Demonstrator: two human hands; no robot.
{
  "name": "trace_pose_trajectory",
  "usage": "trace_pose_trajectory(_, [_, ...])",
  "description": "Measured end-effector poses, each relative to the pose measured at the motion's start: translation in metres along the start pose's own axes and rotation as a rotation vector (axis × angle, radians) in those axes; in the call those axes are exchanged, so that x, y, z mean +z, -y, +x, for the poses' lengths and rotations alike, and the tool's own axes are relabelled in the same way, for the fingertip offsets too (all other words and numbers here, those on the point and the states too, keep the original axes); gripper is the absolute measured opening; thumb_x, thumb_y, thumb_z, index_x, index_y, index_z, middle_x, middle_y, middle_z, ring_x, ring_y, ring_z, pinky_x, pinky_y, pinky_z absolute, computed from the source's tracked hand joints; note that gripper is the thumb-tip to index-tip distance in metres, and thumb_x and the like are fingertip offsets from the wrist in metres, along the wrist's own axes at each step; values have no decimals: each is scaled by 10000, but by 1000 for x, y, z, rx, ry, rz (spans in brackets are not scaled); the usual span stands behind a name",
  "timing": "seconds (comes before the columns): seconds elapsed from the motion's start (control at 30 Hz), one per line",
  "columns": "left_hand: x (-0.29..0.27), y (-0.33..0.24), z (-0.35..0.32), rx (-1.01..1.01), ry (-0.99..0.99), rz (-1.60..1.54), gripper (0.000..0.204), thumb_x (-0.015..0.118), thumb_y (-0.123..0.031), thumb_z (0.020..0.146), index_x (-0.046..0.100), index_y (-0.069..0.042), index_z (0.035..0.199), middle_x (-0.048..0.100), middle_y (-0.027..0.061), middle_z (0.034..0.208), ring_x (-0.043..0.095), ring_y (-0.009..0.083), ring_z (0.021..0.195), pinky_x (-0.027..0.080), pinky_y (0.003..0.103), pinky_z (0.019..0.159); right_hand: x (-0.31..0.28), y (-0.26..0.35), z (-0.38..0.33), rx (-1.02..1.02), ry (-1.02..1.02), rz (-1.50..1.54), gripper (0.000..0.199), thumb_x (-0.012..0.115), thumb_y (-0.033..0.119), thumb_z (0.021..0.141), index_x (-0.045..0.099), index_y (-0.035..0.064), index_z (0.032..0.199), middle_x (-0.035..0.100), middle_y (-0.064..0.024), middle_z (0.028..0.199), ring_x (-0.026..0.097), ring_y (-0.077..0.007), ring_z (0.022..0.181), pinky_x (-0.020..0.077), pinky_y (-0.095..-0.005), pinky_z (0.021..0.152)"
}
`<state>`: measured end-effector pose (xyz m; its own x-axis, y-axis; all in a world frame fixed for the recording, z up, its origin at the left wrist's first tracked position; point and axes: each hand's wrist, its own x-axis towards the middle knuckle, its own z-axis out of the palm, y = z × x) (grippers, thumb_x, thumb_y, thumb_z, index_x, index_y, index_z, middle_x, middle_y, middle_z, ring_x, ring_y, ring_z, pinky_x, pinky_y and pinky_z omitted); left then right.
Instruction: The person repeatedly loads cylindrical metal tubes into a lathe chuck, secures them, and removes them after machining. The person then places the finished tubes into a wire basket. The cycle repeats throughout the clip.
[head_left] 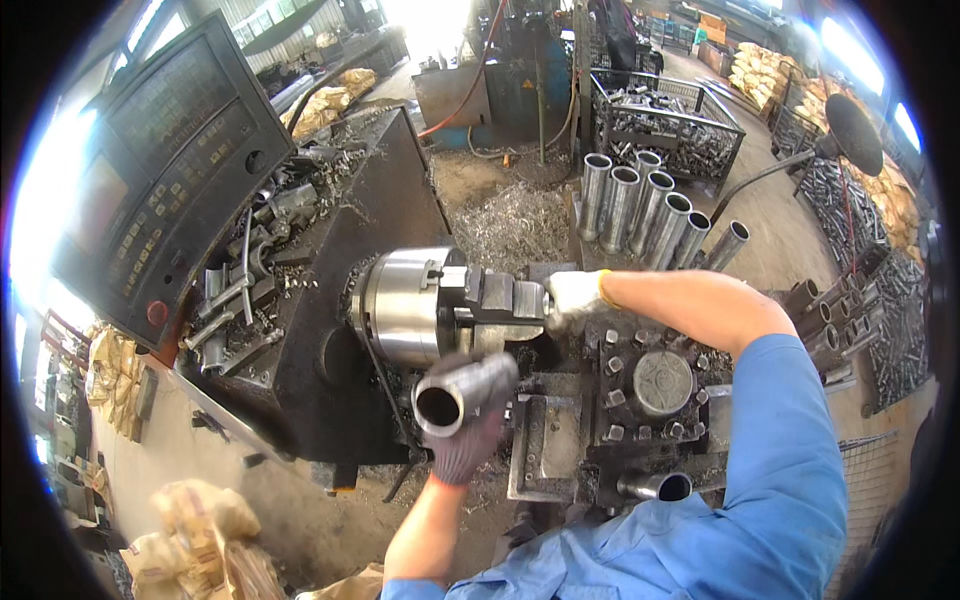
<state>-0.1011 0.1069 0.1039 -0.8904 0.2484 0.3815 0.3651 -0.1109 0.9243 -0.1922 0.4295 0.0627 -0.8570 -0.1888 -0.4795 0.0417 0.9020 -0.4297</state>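
My left hand (468, 452), in a dark glove, is closed around a short, thick-walled metal tube (462, 388). The tube's open end points toward me, and hand and tube are slightly blurred. Just beyond them is the steel lathe chuck (400, 305), with its stepped jaws (497, 295) standing out to the right. My right hand (577, 296), in a pale glove, reaches across to the outer end of the jaws. Its fingers look curled there; what they grip is hidden. Close to my right forearm sits the square tool post (660, 385) with several bolts.
A control panel (170, 170) stands at left, beside a chip-covered ledge with loose metal parts (240, 290). Several upright tubes (640, 210) stand at the back right, before a wire crate (670, 120). Another tube (655, 487) lies near my body. A lamp (850, 135) overhangs the right.
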Motion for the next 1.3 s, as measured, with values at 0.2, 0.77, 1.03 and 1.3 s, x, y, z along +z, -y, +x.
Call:
trace_pose_trajectory(0.2, [12,8,33,-17,155,112,413,817,30,827,649,-20,1201,715,47,1076,682,145,970,590,332,879,-3,-18,-12,-253,-253,45,647,812,263,752,644,-23,1307,755,-150,1057,691,-168,870,544,-358,661])
trace_pose_trajectory(0.77, [38,82,-101,-51,463,204,603,844,-208,841,562,-101,1363,712,174,1204,704,377,1109,572,465,932,-17,11,-35,135,163,-109,649,863,542,733,778,23,1113,780,-120,940,709,-199,827,538,-372,719])
trace_pose_trajectory(1.03, [40,112,-103,-132,534,280,677,837,-312,841,540,-107,1414,727,222,1215,701,443,1126,578,511,929,-9,44,-27,42,-22,-97,461,808,364,674,705,-42,865,695,-184,768,660,-284,696,500,-455,659])
trace_pose_trajectory(1.3, [32,71,-99,-137,519,302,782,865,-172,799,471,-47,1463,630,220,1371,623,384,1285,527,465,1036,-34,-5,-88,232,27,-129,730,826,424,656,676,-29,1209,746,-244,1106,733,-361,966,583,-465,872])
